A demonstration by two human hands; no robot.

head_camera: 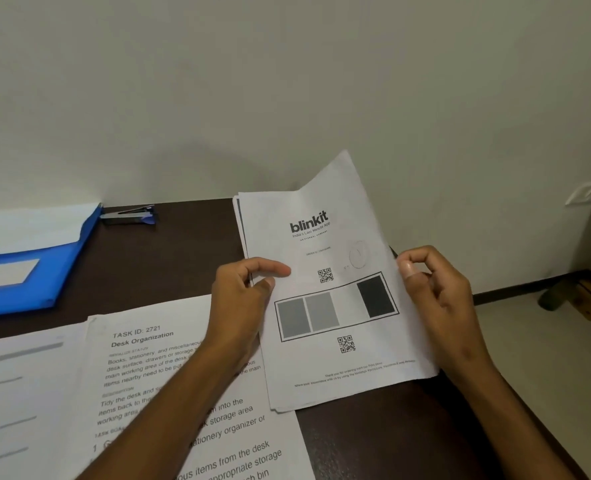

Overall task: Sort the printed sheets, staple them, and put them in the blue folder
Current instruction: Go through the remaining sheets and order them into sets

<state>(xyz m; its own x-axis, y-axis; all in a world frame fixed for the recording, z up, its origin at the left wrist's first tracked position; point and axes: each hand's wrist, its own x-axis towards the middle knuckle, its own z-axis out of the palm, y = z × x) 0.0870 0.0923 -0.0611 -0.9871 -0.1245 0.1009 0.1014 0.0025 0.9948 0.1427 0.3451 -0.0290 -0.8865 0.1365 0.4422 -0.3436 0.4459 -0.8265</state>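
**Inspector:** Start with the largest item. The desk?

**Assistant:** The dark desk (373, 441) fills the lower frame and runs to the wall. It carries everything for the task.

**Inspector:** The blue folder?

**Assistant:** The blue folder (45, 271) lies at the left edge, mid-frame, flat, with white paper showing at its top. In my judgement it is parked clear of the work until the sheets are stapled.

**Inspector:** Loose sheets?

**Assistant:** A "Desk Organization" sheet (169, 375) lies lower centre, with a blurred sheet (20, 393) beside it at lower left. They appear to be laid out as separate piles for sorting.

**Inspector:** What is in hand?

**Assistant:** A thin "blinkit" stack (335, 306), centre-right, tilted, its top right corner lifted against the wall, its lower edge overlapping the "Desk Organization" sheet. More than one page edge shows at its left side.

**Inspector:** The hands?

**Assistant:** The left hand (242, 306) pinches the stack's left edge, thumb on top, fingers behind. The right hand (436, 296) pinches the right edge between thumb and curled fingers. Holding both sides probably squares the pages for stapling.

**Inspector:** Stapler?

**Assistant:** The stapler (129, 215) sits untouched at upper left, just beside the folder's far corner. Stapling is not yet done.
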